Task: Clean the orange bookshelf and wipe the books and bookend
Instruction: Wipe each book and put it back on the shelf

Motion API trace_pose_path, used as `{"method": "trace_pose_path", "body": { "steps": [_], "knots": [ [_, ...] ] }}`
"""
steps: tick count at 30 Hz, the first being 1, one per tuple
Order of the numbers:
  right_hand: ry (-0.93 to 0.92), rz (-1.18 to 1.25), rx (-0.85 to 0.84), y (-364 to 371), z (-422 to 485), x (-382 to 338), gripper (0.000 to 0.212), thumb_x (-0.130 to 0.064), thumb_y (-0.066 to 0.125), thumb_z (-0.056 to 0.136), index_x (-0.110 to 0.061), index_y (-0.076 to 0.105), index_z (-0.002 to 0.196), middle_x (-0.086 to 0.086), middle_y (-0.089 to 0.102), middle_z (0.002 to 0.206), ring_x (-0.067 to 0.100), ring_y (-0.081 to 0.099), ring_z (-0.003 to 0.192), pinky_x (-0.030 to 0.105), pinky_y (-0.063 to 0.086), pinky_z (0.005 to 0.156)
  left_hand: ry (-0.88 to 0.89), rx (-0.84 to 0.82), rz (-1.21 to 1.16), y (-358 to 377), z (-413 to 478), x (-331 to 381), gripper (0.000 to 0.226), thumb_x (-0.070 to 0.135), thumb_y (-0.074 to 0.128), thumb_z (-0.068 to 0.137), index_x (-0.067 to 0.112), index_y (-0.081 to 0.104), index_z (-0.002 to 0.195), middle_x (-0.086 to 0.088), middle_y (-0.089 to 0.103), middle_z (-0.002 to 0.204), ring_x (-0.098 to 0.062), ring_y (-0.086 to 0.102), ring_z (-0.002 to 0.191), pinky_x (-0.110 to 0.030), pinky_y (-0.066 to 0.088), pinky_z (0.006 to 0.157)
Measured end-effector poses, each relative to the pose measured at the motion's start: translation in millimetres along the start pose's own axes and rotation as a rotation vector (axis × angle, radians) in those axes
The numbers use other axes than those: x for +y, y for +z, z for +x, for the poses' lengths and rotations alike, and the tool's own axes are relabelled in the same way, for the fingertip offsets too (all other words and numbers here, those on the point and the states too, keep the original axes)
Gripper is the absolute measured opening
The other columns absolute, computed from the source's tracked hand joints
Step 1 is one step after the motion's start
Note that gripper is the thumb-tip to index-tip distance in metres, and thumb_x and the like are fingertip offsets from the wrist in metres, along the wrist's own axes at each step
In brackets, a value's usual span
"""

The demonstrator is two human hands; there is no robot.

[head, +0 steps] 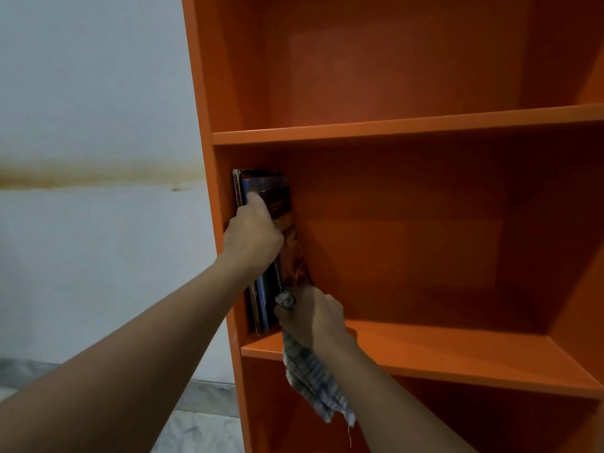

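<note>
Pale stained wall (98, 109) flanks the bookshelf (392, 129) at nine o'clock. We hold the books (277, 194) upright at the middle shelf's nine o'clock end. Our left hand (253, 232) grips their tops, and our right hand (315, 317) clutches the cloth (310, 380) at their base. We judge the wiping midway and see no bookend.

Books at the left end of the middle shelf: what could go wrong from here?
1. The books have bare shelf to their right and no support visible there; if the left hand gripping them lets go, they may topple rightward.
2. The outermost book leans; a pull could drag it off the front edge.
3. The cloth dangles below the right hand and might snag on the shelf lip.
</note>
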State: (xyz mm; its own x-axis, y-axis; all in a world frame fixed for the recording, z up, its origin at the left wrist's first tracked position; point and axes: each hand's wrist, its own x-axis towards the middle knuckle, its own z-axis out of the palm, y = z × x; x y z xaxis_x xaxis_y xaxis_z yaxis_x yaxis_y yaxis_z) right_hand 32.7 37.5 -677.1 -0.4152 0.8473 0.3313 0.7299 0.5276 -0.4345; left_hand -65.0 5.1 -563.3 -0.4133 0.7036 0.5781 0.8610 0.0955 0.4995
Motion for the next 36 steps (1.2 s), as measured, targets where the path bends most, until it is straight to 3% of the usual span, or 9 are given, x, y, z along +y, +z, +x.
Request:
{"method": "trace_pose_path", "body": {
  "steps": [4,6,11,15,18,21,26,31,36],
  "knots": [
    [-0.013,-0.014,-0.165,5,19,11,0.042,-0.053,0.055,0.091,-0.024,0.063,0.121,0.006,0.062,0.121,0.029,0.062,0.107,0.032,0.048,0.077,0.14,0.132,0.463,7,-6,-5,0.074,0.019,0.051,0.099,0.011,0.004,0.156,-0.012,0.056,0.121,-0.03,0.067,0.089,-0.038,0.052,0.071],
    [-0.012,0.053,-0.233,2,24,18,0.061,-0.053,0.056,0.092,-0.026,0.045,0.145,0.006,0.057,0.136,0.027,0.058,0.114,0.03,0.046,0.081,0.217,0.186,0.553,9,-4,-9,0.074,0.022,0.054,0.097,0.012,0.008,0.155,-0.019,0.04,0.142,-0.031,0.067,0.084,-0.035,0.05,0.066],
    [0.064,0.352,-0.424,4,34,26,0.073,-0.036,0.061,0.095,-0.008,0.027,0.154,0.004,0.057,0.125,0.019,0.056,0.108,0.023,0.046,0.088,0.252,0.15,0.685,12,0,-5,0.061,0.019,0.058,0.095,0.012,0.033,0.15,-0.018,-0.001,0.163,-0.033,0.062,0.093,-0.038,0.054,0.076],
    [0.034,0.188,-0.366,20,51,24,0.096,-0.041,0.073,0.085,-0.015,0.015,0.157,0.011,0.032,0.156,0.031,0.033,0.142,0.04,0.03,0.116,0.235,0.116,0.76,8,5,-1,0.05,0.02,0.056,0.095,0.011,0.044,0.144,-0.015,0.039,0.147,-0.032,0.062,0.095,-0.035,0.046,0.068],
    [0.074,0.114,-0.462,27,66,23,0.099,-0.047,0.068,0.085,-0.023,0.005,0.157,0.007,0.027,0.159,0.031,0.032,0.142,0.042,0.033,0.115,0.25,0.146,0.816,4,6,1,0.056,0.018,0.055,0.096,0.011,0.036,0.148,-0.015,0.04,0.147,-0.033,0.064,0.093,-0.038,0.052,0.073],
    [0.07,0.125,-0.491,35,79,26,0.1,-0.046,0.067,0.079,-0.021,0.008,0.156,-0.002,0.044,0.136,0.028,0.04,0.129,0.046,0.035,0.113,0.25,0.12,0.869,4,7,3,0.05,0.018,0.054,0.097,0.01,0.042,0.145,-0.014,0.048,0.138,-0.031,0.063,0.095,-0.038,0.053,0.077],
    [0.062,0.09,-0.446,28,74,29,0.099,-0.047,0.068,0.086,-0.025,0.004,0.158,0.006,0.014,0.164,0.03,0.024,0.147,0.04,0.03,0.116,0.229,0.112,0.839,5,7,3,0.059,0.017,0.057,0.094,0.011,0.037,0.148,-0.015,0.041,0.145,-0.034,0.063,0.098,-0.04,0.052,0.079],
    [-0.007,0.113,-0.352,17,59,36,0.09,-0.052,0.067,0.087,-0.019,0.02,0.157,0.007,0.033,0.158,0.027,0.038,0.14,0.034,0.038,0.108,0.219,0.084,0.837,3,3,4,0.046,0.022,0.058,0.094,0.013,0.047,0.139,-0.012,0.05,0.13,-0.03,0.06,0.099,-0.036,0.047,0.073],
    [-0.039,0.125,-0.295,11,50,34,0.09,-0.054,0.066,0.086,-0.021,0.02,0.157,0.006,0.038,0.155,0.026,0.041,0.138,0.035,0.041,0.105,0.218,0.043,0.817,0,-1,6,0.049,0.026,0.057,0.095,0.013,0.046,0.141,-0.014,0.041,0.143,-0.031,0.058,0.104,-0.037,0.05,0.079]
  ]
}}
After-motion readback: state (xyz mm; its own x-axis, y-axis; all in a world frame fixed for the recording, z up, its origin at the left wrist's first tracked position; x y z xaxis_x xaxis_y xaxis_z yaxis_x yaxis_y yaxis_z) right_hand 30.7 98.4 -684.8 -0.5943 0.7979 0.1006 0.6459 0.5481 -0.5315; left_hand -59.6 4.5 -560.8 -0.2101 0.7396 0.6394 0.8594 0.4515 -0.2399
